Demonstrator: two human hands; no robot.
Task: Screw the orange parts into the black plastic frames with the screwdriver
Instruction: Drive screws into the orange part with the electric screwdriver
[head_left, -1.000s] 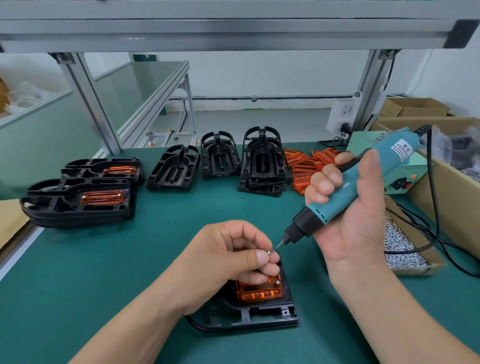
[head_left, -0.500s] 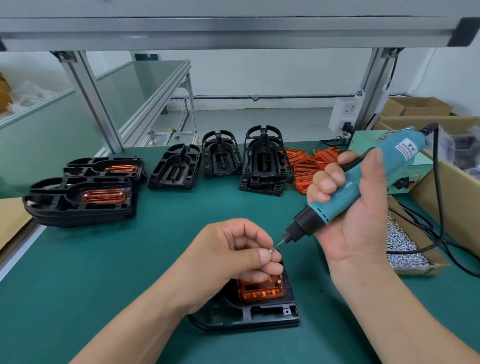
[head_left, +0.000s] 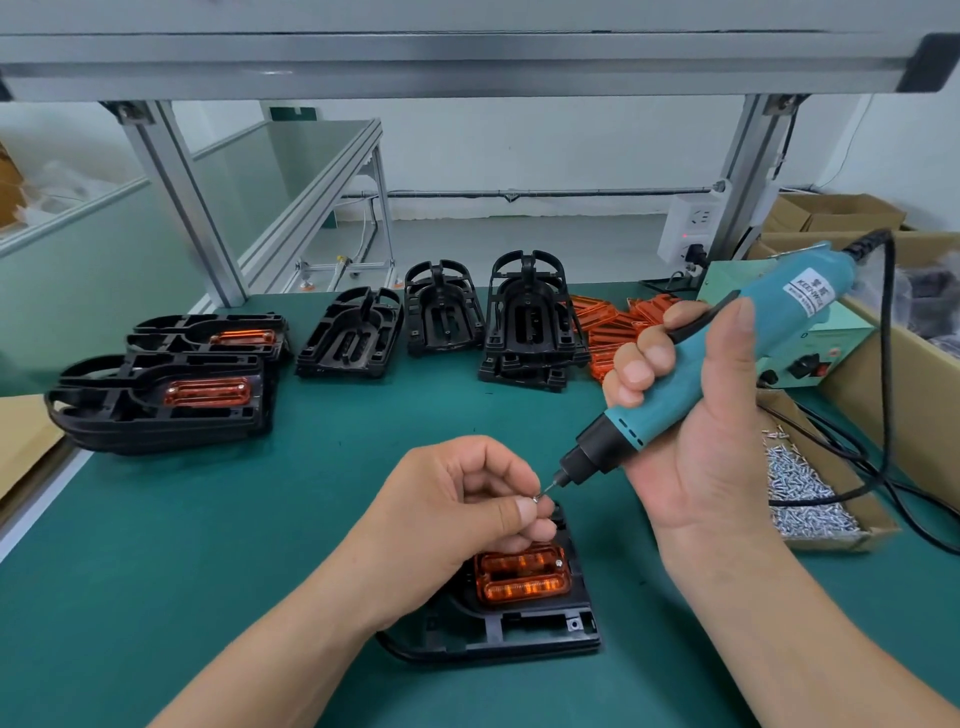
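I look down on a matte green bench mat (head_left: 208, 519) under a frame of ribbed aluminium posts (head_left: 176, 197), with a plain white wall behind and cardboard boxes (head_left: 836, 210) at the right. Near me lies a black plastic frame (head_left: 519, 629), flat on the mat, with a glossy, translucent orange part (head_left: 522, 574) seated in it. My left hand (head_left: 457, 509) pinches a small silver screw (head_left: 535, 498) just above that frame. My right hand (head_left: 696, 431) is wrapped round the teal, corded screwdriver (head_left: 727, 358), its thin bit touching the screw. A shallow box of shiny screws (head_left: 800, 493) sits on the right, with loose orange parts (head_left: 618, 322) and bare frames (head_left: 530, 322) farther back.
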